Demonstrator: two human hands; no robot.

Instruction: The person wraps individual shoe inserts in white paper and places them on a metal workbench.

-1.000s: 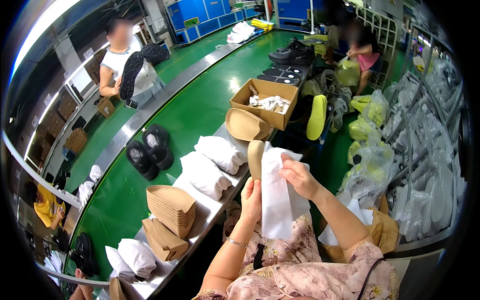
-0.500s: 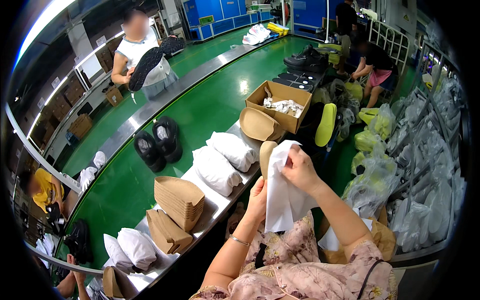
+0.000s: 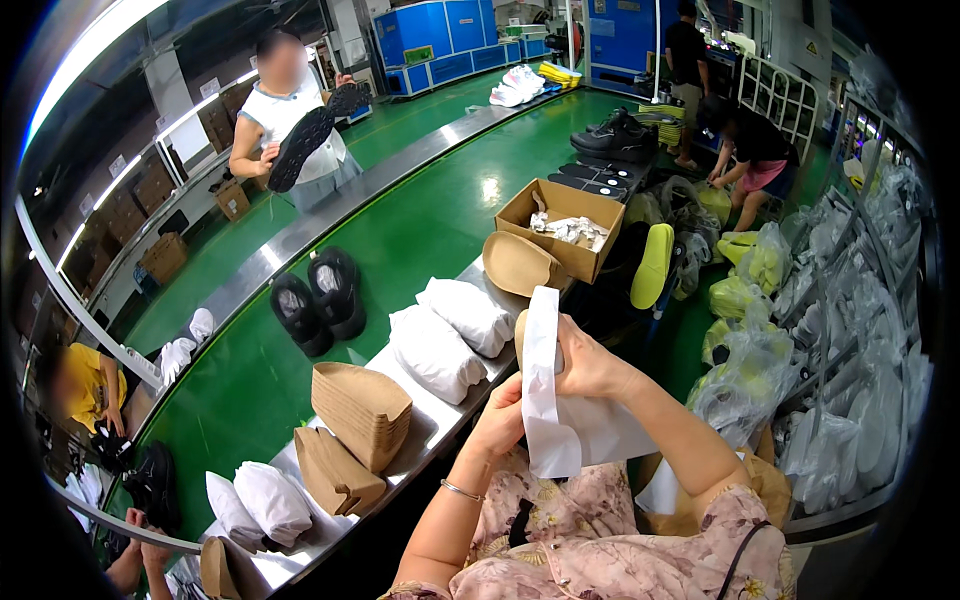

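Observation:
A white paper sheet point(image 3: 552, 450) is wrapped partly round a brown moulded-cardboard shoe form point(image 3: 519, 345), which I hold upright in front of me. My left hand point(image 3: 498, 418) grips the sheet and form low down, fingers closed. Higher up, my right hand point(image 3: 588, 362) has its fingers closed on the paper along the right side; the sheet's loose part hangs below. Most of the form is hidden. Just beyond my hands lie two white paper-wrapped bundles point(image 3: 436, 355) on the bench's metal edge point(image 3: 408, 450). A nested stack of brown forms point(image 3: 362, 412) sits to their left.
Black shoes point(image 3: 335, 295) stand on the green belt point(image 3: 420, 210). An open cardboard box point(image 3: 545, 240) holds crumpled paper. At right, a rack point(image 3: 850, 400) is filled with plastic-bagged items. Across the line a person point(image 3: 295, 130) holds black shoes; others work nearby.
My right hand has drawn the paper across the form, folding it over the front. Both hands are closer together, and less of the brown form shows.

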